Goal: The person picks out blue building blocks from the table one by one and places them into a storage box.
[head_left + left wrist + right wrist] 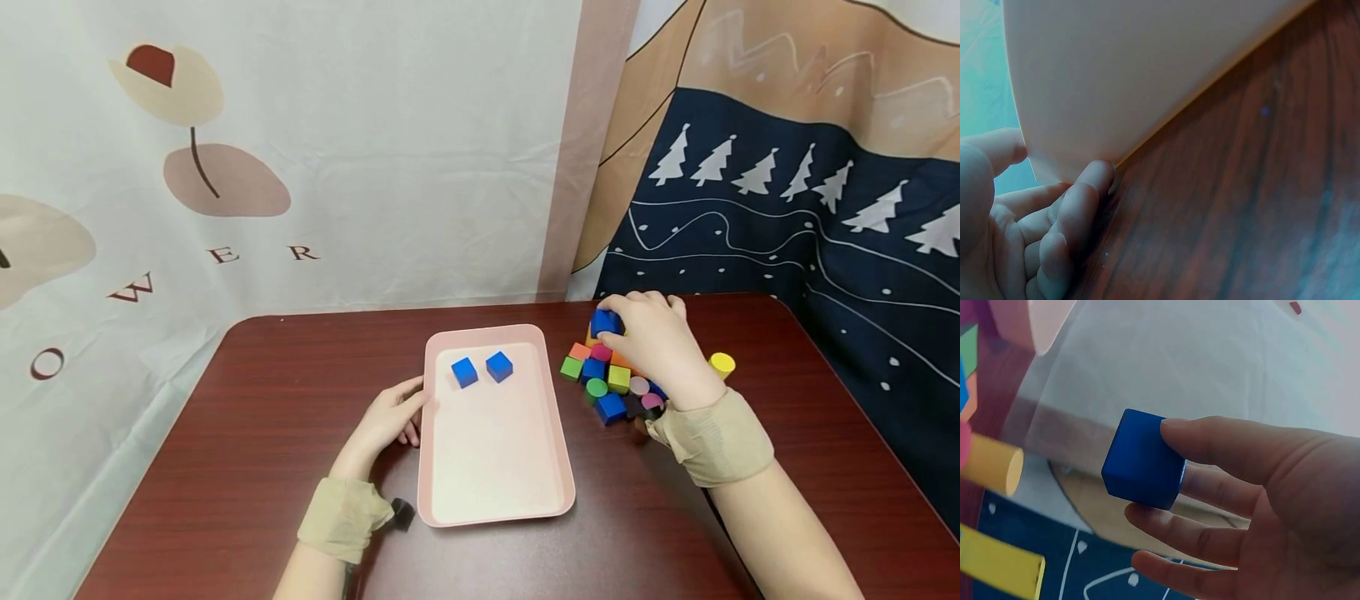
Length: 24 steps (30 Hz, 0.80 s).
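Note:
My right hand pinches a blue cube between thumb and fingers, above the far side of a heap of coloured blocks. In the right wrist view the cube hangs apart from the other blocks. At the left edge of a pink tray, my left hand grips the rim. The left wrist view shows its thumb on one side of the tray wall and its fingertips on the other. Two blue cubes, a left one and a right one, sit near the tray's far end.
The heap mixes cubes and round pieces in green, orange, yellow, pink and blue. A yellow cylinder stands right of my right hand. Everything rests on a dark red wooden table. Printed cloth hangs behind its far edge.

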Motion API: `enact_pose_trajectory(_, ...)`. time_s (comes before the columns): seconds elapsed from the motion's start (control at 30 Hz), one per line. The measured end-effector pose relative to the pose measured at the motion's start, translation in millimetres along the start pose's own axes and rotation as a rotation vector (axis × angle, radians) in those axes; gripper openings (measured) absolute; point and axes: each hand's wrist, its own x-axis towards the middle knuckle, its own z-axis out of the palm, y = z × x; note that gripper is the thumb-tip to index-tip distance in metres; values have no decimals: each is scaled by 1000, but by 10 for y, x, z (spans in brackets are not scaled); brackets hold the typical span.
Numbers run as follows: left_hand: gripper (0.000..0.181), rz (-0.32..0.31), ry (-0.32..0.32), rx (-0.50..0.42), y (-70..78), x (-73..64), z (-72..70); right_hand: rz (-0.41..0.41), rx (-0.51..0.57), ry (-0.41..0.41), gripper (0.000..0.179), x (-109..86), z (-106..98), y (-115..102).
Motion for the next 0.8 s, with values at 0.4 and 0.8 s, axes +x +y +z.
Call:
enact_pose_trajectory(0.4, 50, -13, 14, -9, -263, 145, 12, -77, -11, 2, 41, 52, 112, -225)
enact_pose_trajectory(0.8, 50, -1, 6, -22, -261, 137, 13, -166, -15, 22, 41, 119, 227, -412)
